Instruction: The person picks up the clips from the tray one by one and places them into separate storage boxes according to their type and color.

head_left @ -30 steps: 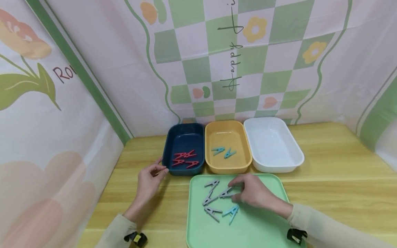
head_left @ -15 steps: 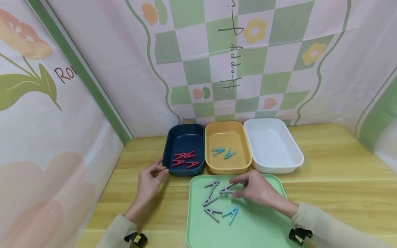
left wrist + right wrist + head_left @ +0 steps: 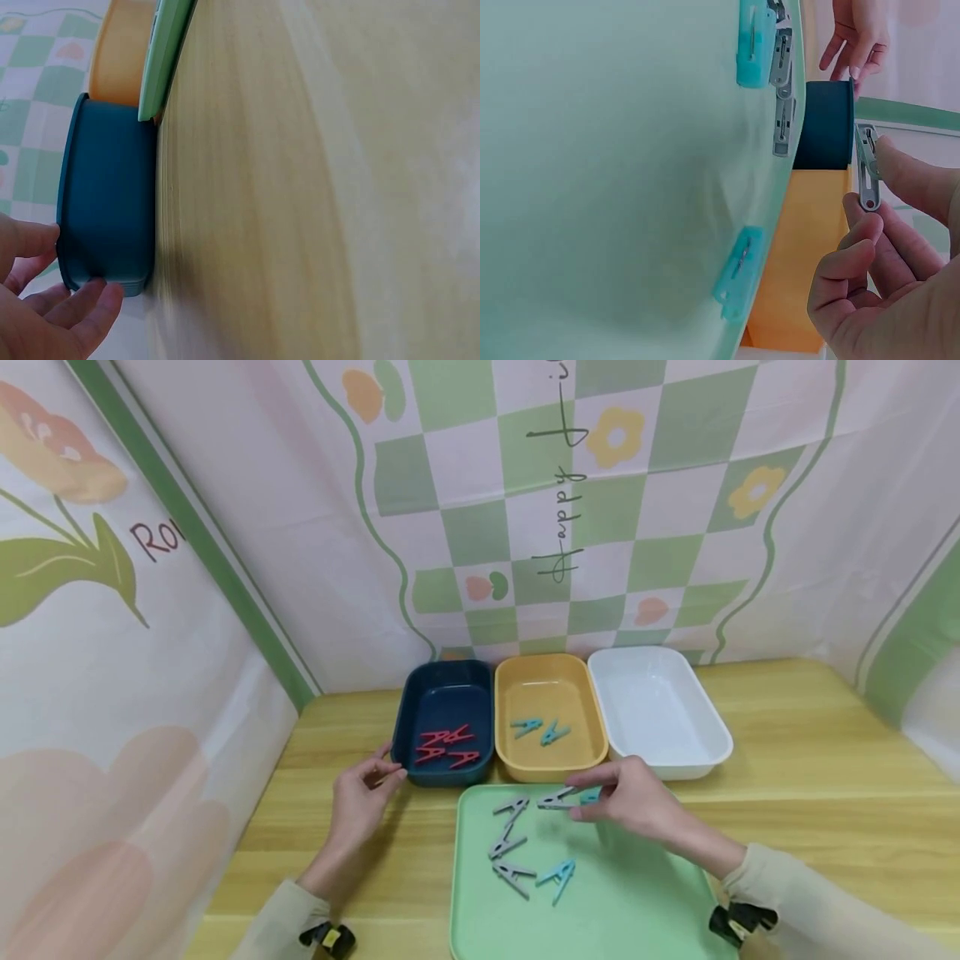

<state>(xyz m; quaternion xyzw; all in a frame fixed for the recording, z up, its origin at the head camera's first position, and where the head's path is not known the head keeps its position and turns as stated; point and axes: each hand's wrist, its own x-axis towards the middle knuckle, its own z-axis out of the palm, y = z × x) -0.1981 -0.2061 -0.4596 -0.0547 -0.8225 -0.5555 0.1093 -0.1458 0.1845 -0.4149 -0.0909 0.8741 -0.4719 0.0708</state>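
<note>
Between thumb and fingers, my right hand pinches a grey clothespin above the far part of the green tray; the right wrist view shows this clothespin raised off the tray. Three more grey clothespins lie toward the tray's left side, beside a light blue clothespin. Partly covered by my right hand is another light blue clothespin. My left hand holds the near left corner of the dark blue bin, thumb at the rim, fingers against its wall.
Several red clothespins lie in the dark blue bin. Beside it stands a yellow bin with two light blue clothespins, then a white bin. All stand on a wooden table before a patterned curtain.
My right hand has lifted the grey clothespin and moved it slightly away and to the right, uncovering part of a light blue clothespin. My left hand stays at the dark blue bin.
</note>
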